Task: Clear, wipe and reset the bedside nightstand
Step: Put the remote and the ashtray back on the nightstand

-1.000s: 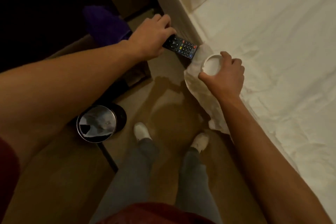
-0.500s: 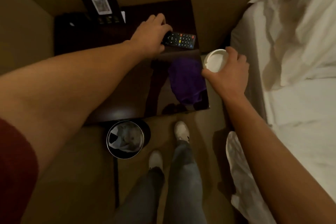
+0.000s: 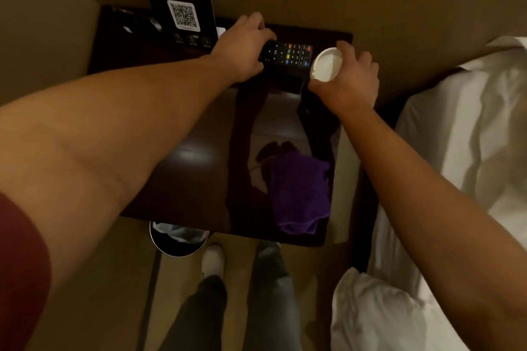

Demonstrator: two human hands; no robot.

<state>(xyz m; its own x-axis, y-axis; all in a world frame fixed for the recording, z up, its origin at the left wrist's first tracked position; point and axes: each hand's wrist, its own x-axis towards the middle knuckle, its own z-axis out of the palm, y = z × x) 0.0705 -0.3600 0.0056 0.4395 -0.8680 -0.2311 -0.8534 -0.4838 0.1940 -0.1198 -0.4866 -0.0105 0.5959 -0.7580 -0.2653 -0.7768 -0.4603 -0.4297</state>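
Both hands grasp: left (image 3: 242, 48) the sideways-lying remote (image 3: 288, 55), right (image 3: 349, 78) a white dish (image 3: 326, 64).

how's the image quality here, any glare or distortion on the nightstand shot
Head view: dim, warm light; the glossy nightstand top mirrors a pale glare patch and the arms' dark reflections. Wide-angle lens bends the forearms and bed edge. The Wi-Fi sign reads clearly; the remote buttons and the purple cloth are soft.
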